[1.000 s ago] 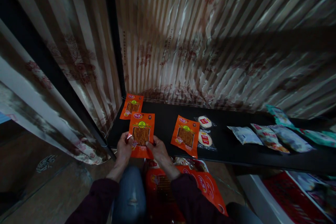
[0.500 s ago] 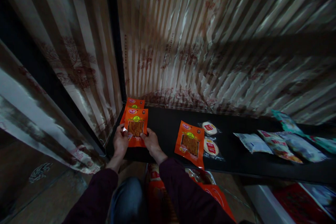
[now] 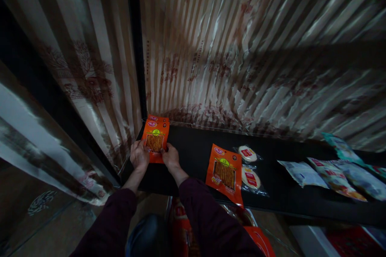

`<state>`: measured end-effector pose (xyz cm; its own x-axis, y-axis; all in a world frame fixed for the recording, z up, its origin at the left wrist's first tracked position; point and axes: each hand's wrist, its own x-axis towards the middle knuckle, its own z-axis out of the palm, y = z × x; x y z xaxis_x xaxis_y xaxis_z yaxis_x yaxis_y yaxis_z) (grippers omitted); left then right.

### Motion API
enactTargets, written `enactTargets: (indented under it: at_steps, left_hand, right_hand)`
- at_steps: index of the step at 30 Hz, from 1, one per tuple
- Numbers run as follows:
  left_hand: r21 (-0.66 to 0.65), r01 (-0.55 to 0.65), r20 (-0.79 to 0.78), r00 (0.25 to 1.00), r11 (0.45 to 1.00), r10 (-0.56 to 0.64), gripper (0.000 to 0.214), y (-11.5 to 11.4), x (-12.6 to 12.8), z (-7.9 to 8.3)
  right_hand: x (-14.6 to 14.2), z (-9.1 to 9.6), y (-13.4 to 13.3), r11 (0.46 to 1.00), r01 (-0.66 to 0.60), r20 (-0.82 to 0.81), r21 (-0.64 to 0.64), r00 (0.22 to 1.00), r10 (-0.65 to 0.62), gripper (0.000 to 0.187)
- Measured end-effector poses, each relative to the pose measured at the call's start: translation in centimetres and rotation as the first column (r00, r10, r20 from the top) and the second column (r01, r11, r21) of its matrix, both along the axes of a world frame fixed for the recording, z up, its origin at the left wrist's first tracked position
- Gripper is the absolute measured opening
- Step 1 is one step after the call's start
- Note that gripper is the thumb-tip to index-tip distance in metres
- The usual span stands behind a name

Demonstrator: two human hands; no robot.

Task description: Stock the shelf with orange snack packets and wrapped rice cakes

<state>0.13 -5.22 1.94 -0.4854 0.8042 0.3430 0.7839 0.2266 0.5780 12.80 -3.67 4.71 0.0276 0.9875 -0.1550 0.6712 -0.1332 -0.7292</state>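
Both my hands hold an orange snack packet [image 3: 155,141] by its lower sides, over the left end of a black shelf [image 3: 187,140]. My left hand [image 3: 140,155] is closed on its left edge. On the right edge, my right hand [image 3: 171,156] pinches it with the thumb on the front. Behind it lies a second orange packet [image 3: 163,119], mostly covered, with only its top strip showing. Another orange snack packet [image 3: 224,173] lies on the shelf to the right, beside two round white packaged items [image 3: 247,153].
Several plastic packets [image 3: 334,174] lie farther right on the shelf. A dark upright post [image 3: 136,48] stands at the left corner, with striped sheeting [image 3: 211,68] behind. Below the front edge are more orange packets [image 3: 257,239] and a box [image 3: 310,241].
The held packet has moved back, so it now covers more of the packet behind it. Both hands stay on it. The view has shifted slightly.
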Motion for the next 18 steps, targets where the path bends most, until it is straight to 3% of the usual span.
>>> enactTargets:
  at_steps: [7,18]
  left_hand:
    - [0.009,0.059,-0.161,0.985,0.998,-0.056,0.037,1.4,-0.1,-0.5]
    - [0.002,0.072,-0.249,0.966,0.997,-0.069,0.037,2.1,-0.3,-1.2]
  right_hand:
    - [0.0,-0.1,1.0,1.000,-0.014,0.142,0.023,0.990,0.011,0.020]
    - [-0.4,0.1,1.6,1.000,-0.002,0.217,-0.024,0.976,0.007,0.022]
